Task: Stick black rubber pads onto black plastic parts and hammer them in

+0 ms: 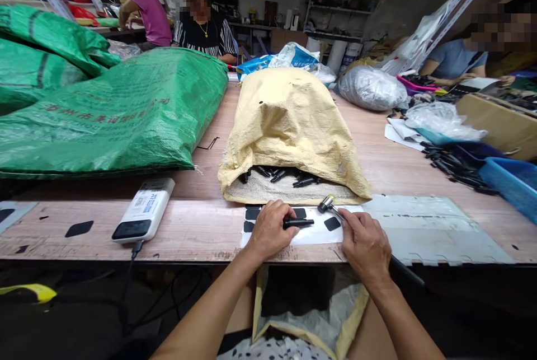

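My left hand [272,229] is closed around a slim black cylindrical part [302,223], which lies level just above a white sheet [308,237]. My right hand [366,242] grips a small hammer [324,205] with a metal head and a yellowish tip; its black handle [406,271] sticks out below the hand past the table edge. Several black rounded patches, one of them a loose-looking black patch [333,224], sit on the sheet between the hands. Just beyond, a yellow woven sack [289,119] lies with its mouth towards me, and black parts [279,174] show inside.
A green woven sack [138,108] fills the left side. Nearer lies a white power bank [145,209] with a cable. To the right are a translucent sheet [440,231], a blue basket [512,181] and piled black parts [455,168]. An open sack [356,321] rests on my lap. Other people sit around the table.
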`<state>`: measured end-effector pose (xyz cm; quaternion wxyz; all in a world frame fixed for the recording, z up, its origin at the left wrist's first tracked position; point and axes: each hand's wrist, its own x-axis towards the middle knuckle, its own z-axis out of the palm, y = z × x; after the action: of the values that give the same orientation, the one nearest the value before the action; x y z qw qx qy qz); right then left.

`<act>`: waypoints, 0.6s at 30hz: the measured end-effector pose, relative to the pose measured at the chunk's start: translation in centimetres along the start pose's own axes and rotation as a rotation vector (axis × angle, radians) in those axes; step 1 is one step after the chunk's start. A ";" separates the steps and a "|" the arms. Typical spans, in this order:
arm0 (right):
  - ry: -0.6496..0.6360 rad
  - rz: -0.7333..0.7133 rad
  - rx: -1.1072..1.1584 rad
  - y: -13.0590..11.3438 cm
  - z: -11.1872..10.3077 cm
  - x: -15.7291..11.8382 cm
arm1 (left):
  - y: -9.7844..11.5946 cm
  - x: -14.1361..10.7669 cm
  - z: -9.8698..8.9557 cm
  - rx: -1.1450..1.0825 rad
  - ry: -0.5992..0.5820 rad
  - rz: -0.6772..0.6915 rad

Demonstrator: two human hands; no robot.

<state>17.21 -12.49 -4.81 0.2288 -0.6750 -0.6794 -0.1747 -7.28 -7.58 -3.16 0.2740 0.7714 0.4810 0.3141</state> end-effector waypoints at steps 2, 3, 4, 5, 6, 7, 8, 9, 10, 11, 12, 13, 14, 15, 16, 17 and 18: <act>0.004 -0.003 0.022 0.1 0.1 0.0 | 0.2 0.0 -0.2 0.006 -0.002 0.004; 0.006 -0.004 0.027 0.1 0.2 0.0 | 0.4 -0.1 -0.5 0.009 0.001 0.009; 0.007 -0.005 0.029 0.1 0.2 0.0 | 0.9 -0.4 -0.7 0.013 0.001 0.020; 0.008 -0.005 0.029 0.1 0.2 0.0 | 1.5 -0.9 -1.0 0.013 -0.009 0.039; 0.007 -0.005 0.029 0.1 0.2 0.0 | 2.3 -1.6 -1.3 0.003 -0.039 0.070; 0.005 -0.004 0.028 0.1 0.2 0.0 | 3.1 -2.6 -1.4 -0.019 -0.098 0.110; 0.003 -0.005 0.030 0.1 0.2 0.0 | 3.8 -3.8 -1.4 -0.049 -0.181 0.149; 0.004 -0.005 0.033 0.1 0.2 0.0 | 4.5 -5.0 -1.1 -0.080 -0.277 0.177; 0.004 -0.005 0.037 0.1 0.2 0.0 | 4.9 -6.3 -0.6 -0.100 -0.372 0.183; 0.006 -0.005 0.040 0.0 0.1 0.0 | 5.1 -7.5 0.1 -0.101 -0.451 0.157; 0.007 -0.004 0.042 0.0 0.1 0.0 | 5.0 -8.5 1.0 -0.078 -0.508 0.102; 0.009 -0.003 0.042 0.0 0.1 0.0 | 4.6 -9.3 2.1 -0.038 -0.550 0.024; 0.011 -0.001 0.041 0.0 0.1 0.0 | 3.9 -9.8 3.2 0.010 -0.580 -0.071; 0.012 -0.001 0.039 0.0 0.1 0.0 | 3.1 -10.1 4.4 0.059 -0.603 -0.171; 0.012 -0.001 0.039 -0.1 0.1 0.0 | 2.3 -10.1 5.4 0.095 -0.619 -0.264; 0.012 0.000 0.039 -0.1 0.1 0.0 | 1.5 -10.0 6.2 0.117 -0.629 -0.340; 0.011 0.000 0.039 -0.1 0.0 0.0 | 0.8 -9.7 6.9 0.124 -0.635 -0.392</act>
<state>17.08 -12.44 -4.81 0.2458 -0.6695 -0.6812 -0.1649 -4.97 -17.62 -9.25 0.4173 0.7386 0.5286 -0.0289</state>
